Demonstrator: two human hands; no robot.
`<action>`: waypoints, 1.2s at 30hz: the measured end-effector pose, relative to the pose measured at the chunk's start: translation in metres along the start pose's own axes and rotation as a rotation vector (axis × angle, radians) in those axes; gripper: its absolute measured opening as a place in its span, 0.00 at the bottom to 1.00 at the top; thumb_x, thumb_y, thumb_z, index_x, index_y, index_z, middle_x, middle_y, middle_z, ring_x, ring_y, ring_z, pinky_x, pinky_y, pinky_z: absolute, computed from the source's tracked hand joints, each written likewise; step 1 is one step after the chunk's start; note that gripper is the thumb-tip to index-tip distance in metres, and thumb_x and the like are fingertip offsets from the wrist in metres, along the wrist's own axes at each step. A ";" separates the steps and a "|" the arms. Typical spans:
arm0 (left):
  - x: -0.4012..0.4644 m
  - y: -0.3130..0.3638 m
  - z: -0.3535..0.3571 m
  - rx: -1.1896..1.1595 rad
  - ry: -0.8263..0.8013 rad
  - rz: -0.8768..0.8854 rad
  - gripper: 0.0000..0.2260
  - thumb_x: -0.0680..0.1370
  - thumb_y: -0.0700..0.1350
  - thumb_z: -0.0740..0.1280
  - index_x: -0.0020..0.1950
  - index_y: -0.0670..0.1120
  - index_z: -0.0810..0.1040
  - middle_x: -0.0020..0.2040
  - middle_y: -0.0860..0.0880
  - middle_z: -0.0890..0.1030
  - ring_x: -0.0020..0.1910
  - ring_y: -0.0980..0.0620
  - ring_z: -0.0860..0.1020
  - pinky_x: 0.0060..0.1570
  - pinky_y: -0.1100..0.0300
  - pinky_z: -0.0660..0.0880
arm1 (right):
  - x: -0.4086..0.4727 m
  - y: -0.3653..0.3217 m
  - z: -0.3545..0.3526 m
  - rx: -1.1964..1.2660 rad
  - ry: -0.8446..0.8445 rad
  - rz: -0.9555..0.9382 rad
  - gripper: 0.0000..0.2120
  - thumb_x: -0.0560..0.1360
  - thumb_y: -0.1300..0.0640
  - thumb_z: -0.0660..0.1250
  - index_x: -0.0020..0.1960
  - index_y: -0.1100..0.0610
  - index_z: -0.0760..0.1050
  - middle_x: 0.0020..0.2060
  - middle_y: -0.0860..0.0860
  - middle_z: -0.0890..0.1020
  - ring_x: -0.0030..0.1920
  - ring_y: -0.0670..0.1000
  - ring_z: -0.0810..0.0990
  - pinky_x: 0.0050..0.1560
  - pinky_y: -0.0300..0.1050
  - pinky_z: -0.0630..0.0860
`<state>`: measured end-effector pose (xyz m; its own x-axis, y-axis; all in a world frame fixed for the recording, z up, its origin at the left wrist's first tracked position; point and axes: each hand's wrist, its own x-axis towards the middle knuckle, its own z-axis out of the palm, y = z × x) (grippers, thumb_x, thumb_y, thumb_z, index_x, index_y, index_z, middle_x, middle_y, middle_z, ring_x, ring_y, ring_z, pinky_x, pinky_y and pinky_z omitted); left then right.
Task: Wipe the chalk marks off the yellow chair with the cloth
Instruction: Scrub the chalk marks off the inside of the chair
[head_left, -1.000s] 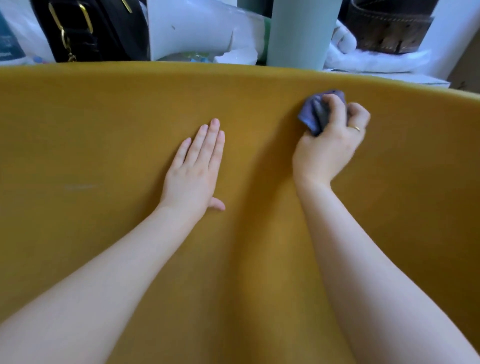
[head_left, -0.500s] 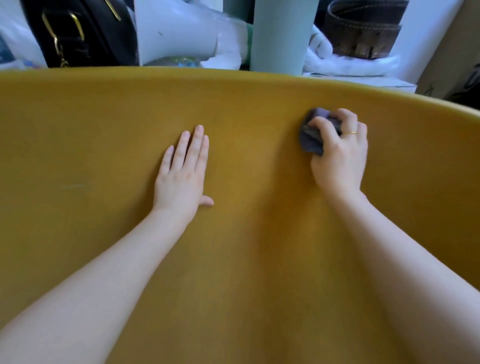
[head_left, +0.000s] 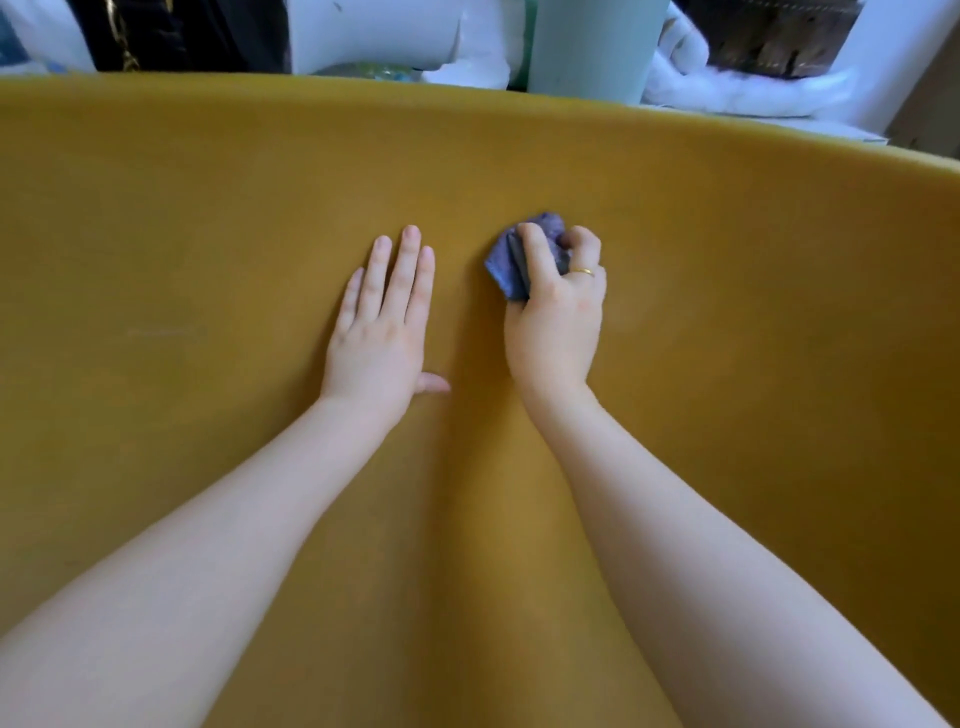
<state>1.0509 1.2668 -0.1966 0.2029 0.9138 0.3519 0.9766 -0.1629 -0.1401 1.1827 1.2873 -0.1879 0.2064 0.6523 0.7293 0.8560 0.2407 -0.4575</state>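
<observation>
The yellow chair (head_left: 727, 322) fills almost the whole view with its curved mustard surface. My right hand (head_left: 556, 322) grips a crumpled blue-grey cloth (head_left: 506, 262) and presses it against the chair near the middle. Just to its left, my left hand (head_left: 382, 332) lies flat on the chair with straight fingers and the thumb stuck out to the right. A faint pale chalk streak (head_left: 166, 331) shows on the chair far to the left of both hands.
Behind the chair's top rim stand a pale green cylinder (head_left: 592, 47), a black bag with gold fittings (head_left: 171, 36), white items (head_left: 384, 36) and a dark brown object (head_left: 774, 31) on white cloth at the right.
My right hand has slid the cloth down and to the left, from near the chair's top rim to right beside my left hand. The left hand has stayed flat on the chair.
</observation>
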 end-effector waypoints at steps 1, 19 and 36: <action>0.000 0.000 0.001 0.005 0.009 -0.002 0.58 0.61 0.60 0.75 0.76 0.39 0.41 0.77 0.42 0.42 0.76 0.42 0.44 0.73 0.51 0.44 | -0.005 -0.004 0.003 0.013 -0.066 -0.077 0.23 0.65 0.70 0.64 0.58 0.55 0.77 0.58 0.62 0.74 0.44 0.63 0.74 0.34 0.45 0.70; -0.009 0.017 -0.012 -0.035 -0.132 -0.022 0.57 0.67 0.60 0.72 0.75 0.39 0.33 0.75 0.42 0.33 0.75 0.44 0.37 0.73 0.55 0.41 | 0.014 0.094 -0.095 -0.369 0.084 -0.002 0.23 0.65 0.71 0.61 0.56 0.55 0.78 0.60 0.62 0.74 0.47 0.66 0.73 0.35 0.48 0.68; -0.012 0.016 -0.009 -0.008 -0.108 -0.016 0.59 0.64 0.63 0.72 0.75 0.38 0.35 0.76 0.42 0.35 0.76 0.45 0.38 0.73 0.56 0.42 | -0.021 0.055 -0.044 -0.250 -0.325 -0.508 0.16 0.68 0.57 0.55 0.46 0.51 0.81 0.48 0.57 0.80 0.37 0.59 0.76 0.28 0.42 0.72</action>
<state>1.0651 1.2500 -0.1942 0.1790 0.9509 0.2525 0.9803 -0.1506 -0.1279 1.2462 1.2551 -0.2059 -0.3727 0.6950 0.6149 0.9020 0.4269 0.0642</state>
